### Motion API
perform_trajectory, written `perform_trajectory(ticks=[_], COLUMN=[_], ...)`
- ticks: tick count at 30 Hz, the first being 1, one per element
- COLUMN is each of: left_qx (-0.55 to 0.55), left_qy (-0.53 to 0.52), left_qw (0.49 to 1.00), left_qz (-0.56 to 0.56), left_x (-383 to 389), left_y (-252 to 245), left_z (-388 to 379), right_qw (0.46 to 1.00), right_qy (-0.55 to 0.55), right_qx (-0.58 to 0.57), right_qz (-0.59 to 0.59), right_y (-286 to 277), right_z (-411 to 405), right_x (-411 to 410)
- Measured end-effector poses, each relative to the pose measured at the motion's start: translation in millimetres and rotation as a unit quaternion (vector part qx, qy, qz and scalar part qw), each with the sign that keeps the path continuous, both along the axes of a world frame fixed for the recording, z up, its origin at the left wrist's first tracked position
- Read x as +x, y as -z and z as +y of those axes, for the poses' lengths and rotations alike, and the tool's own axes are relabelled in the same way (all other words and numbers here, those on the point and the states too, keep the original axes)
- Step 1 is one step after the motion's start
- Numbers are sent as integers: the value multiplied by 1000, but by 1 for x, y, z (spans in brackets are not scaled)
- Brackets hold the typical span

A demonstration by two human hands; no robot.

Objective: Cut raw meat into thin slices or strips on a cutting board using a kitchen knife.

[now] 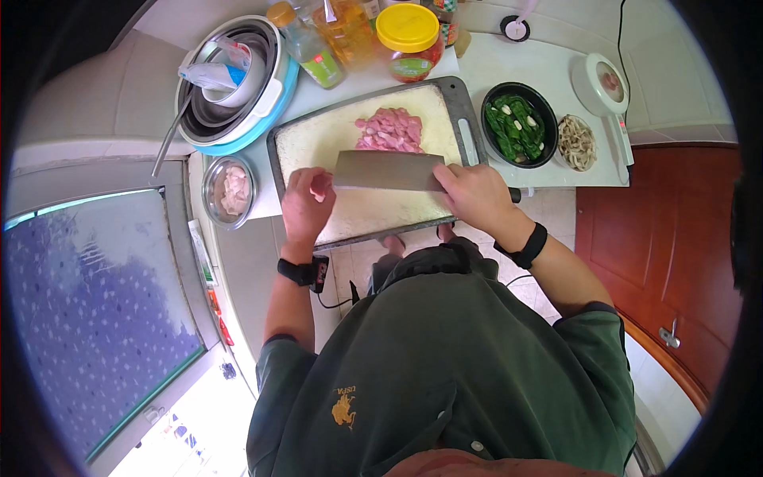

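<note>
My right hand [474,194] grips a cleaver [387,170], whose broad blade points left across the cutting board [369,214]. My left hand [307,200] holds a small piece of raw meat [320,187] in its fingers, just left of the blade's tip. Behind the blade, a pile of cut pink meat [390,129] lies on the board's pale surface. To the left of the board, a clear glass bowl [233,194] with pieces of pale raw meat stands at the counter's edge. The cleaver's handle is mostly hidden by my right hand.
Right of the board stand a black bowl [487,138] of green leaves with white cloves, and a bowl of sliced mushrooms [576,143]. A white lidded pot [602,84] is beyond them. Stacked basins [285,113], bottles [310,50] and a yellow-lidded jar [409,42] line the back left.
</note>
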State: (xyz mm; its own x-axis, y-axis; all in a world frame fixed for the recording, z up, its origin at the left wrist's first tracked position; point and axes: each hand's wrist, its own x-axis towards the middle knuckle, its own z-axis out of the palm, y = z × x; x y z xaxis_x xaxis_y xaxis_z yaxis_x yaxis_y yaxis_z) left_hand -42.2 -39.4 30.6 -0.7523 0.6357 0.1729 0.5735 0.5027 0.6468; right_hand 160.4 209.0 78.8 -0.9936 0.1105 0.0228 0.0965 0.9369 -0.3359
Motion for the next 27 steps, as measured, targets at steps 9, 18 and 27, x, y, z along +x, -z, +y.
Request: perform_trajectory(ticks=[9, 18, 27], left_qx=[95, 59, 73], left_qy=[-71, -1, 39], left_qw=[979, 996, 988], left_qz=[-165, 73, 128], left_x=[43, 56, 59], left_y=[3, 14, 25], left_z=[20, 25, 29], right_qw=[987, 986, 987], right_qy=[87, 52, 50], right_qx=[-127, -156, -153], right_qz=[46, -16, -3], right_y=[4, 8, -6], right_z=[-5, -27, -41], right_x=[14, 4, -2])
